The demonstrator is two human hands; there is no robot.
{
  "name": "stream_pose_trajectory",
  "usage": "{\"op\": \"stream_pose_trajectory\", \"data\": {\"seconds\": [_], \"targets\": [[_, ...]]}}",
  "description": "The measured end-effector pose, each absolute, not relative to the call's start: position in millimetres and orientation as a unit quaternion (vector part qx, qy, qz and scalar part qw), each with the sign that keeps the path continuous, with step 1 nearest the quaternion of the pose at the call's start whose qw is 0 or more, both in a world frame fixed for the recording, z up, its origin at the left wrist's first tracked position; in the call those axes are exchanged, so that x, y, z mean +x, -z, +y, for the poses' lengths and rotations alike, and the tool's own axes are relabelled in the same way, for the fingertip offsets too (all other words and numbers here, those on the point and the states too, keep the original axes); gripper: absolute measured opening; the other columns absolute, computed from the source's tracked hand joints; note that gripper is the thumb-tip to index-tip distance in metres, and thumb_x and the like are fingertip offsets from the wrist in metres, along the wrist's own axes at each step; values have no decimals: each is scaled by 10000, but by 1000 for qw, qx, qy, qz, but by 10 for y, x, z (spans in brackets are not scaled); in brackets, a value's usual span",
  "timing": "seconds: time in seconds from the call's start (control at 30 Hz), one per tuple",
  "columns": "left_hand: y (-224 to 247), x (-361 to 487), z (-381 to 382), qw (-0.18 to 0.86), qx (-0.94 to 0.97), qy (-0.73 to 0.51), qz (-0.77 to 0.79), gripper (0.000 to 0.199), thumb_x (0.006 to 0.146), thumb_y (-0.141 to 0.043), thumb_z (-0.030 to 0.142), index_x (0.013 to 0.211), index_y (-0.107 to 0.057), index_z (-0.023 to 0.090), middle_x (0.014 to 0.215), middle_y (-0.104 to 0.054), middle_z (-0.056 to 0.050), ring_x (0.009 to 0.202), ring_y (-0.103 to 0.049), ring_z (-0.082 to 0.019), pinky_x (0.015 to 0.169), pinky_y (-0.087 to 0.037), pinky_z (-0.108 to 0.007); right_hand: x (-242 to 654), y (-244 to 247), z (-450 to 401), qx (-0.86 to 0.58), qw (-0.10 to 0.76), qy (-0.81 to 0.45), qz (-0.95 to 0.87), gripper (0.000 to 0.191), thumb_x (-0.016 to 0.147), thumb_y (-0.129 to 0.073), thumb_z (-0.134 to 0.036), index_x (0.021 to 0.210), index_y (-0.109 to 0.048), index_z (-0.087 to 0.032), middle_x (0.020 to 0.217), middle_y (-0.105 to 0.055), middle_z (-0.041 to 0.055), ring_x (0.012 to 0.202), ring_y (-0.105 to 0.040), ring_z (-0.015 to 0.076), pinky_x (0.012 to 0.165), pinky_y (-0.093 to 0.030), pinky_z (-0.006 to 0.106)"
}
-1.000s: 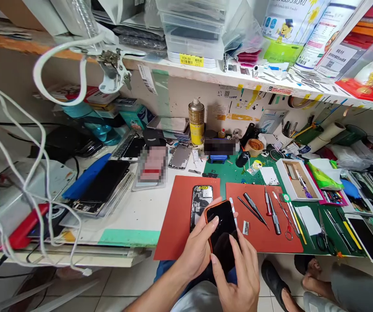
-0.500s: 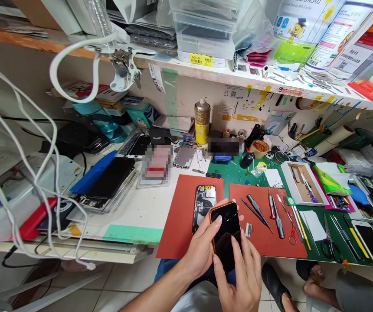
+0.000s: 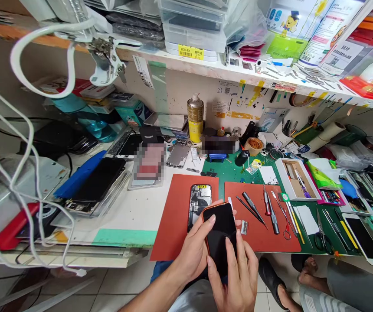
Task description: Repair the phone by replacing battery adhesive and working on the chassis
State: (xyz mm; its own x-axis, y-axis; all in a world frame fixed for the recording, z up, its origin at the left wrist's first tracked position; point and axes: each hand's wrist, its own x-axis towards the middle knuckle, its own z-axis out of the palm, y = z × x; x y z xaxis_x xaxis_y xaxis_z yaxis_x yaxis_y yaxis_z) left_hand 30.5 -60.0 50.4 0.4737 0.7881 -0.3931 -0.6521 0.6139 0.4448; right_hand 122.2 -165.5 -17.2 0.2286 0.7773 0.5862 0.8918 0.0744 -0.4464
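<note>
A smartphone (image 3: 218, 225) with a dark screen and an orange-red edge is held over the front edge of the bench, tilted toward me. My left hand (image 3: 193, 249) wraps round it from the left, thumb on the screen's edge and fingertips showing past the far right side. My right hand (image 3: 237, 273) grips its lower part, the thumb at the left edge and the fingers over the screen and right edge. Behind it lies an opened phone body (image 3: 199, 203) with its inner parts bare, partly covered by the held phone. A small silvery piece (image 3: 244, 227) lies beside my right fingertips.
Two red mats (image 3: 170, 216) lie on the bench. Tweezers (image 3: 250, 208), screwdrivers (image 3: 273, 219) and scissors (image 3: 321, 236) are at right, near a white phone (image 3: 365, 238). White cables (image 3: 32, 173) hang at left. A shelf (image 3: 206, 67) overhangs the back. Another person's foot (image 3: 273, 277) shows below.
The view has shifted slightly, so the bench things appear farther left. My hands still hold the smartphone, with only a slight change in finger position.
</note>
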Motion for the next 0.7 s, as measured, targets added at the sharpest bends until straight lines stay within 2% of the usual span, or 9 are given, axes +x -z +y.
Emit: {"op": "stream_pose_trajectory", "data": {"seconds": [0.17,0.3,0.4,0.47,0.53,0.6,0.67,0.7], "targets": [[-493,294,-600,856,95,-411,298,773,992,-782,364,1679,-436,288,1431,-749,-150,1286,-741,-367,1225,-486,-579,1225,165,-1637,-674,379,77,-629,762,1023,-755,-354,1702,-437,-217,1610,-580,239,1350,-646,475,976,-608,668],[-442,283,-615,857,97,-408,301,770,1003,-776,365,1684,-421,297,1403,-764,-145,1275,-749,-356,1220,-494,-569,1217,151,-1636,-680,374,73,-626,734,1038,-730,-388,1695,-446,-227,1609,-584,236,1369,-635,481,998,-590,675],[-402,271,-632,852,98,-415,305,734,1014,-766,381,1669,-448,293,1370,-780,-140,1266,-754,-349,1211,-505,-566,1251,173,-1704,-678,416,31,-605,701,1054,-694,-411,1684,-453,-220,1599,-596,225,1428,-605,465,1045,-582,675],[-380,262,-647,847,99,-421,308,713,1015,-766,383,1656,-468,291,1355,-786,-138,1249,-763,-345,1194,-521,-566,1310,204,-1786,-701,460,-38,-544,612,1067,-667,-422,1623,-531,-206,1540,-653,208,1386,-659,417,1044,-616,597],[-368,252,-659,845,100,-424,309,698,1015,-768,383,1647,-484,292,1347,-789,-140,1231,-770,-343,1170,-542,-562,1389,231,-1875,-731,491,-148,-451,486,1076,-647,-463,1482,-670,-199,1385,-761,171,1204,-775,346,950,-671,458],[-372,244,-665,848,98,-421,308,694,1015,-770,392,1642,-491,291,1338,-791,-143,1220,-773,-340,1144,-561,-554,1462,240,-1942,-738,501,-270,-362,459,1056,-654,-551,1307,-786,-189,1076,-847,119,871,-829,274,741,-676,342],[-392,240,-664,854,94,-414,303,702,1007,-782,406,1637,-494,291,1321,-797,-143,1214,-773,-338,1121,-577,-541,1505,224,-1974,-728,504,-358,-297,541,1001,-686,-654,1180,-843,-168,731,-791,61,592,-748,230,567,-612,303],[-406,241,-662,855,92,-411,302,701,1002,-788,410,1630,-501,290,1314,-799,-143,1213,-772,-338,1109,-584,-535,1511,210,-1978,-725,505,-383,-270,588,966,-707,-698,1137,-856,-156,607,-728,36,513,-699,217,513,-574,295]]}}
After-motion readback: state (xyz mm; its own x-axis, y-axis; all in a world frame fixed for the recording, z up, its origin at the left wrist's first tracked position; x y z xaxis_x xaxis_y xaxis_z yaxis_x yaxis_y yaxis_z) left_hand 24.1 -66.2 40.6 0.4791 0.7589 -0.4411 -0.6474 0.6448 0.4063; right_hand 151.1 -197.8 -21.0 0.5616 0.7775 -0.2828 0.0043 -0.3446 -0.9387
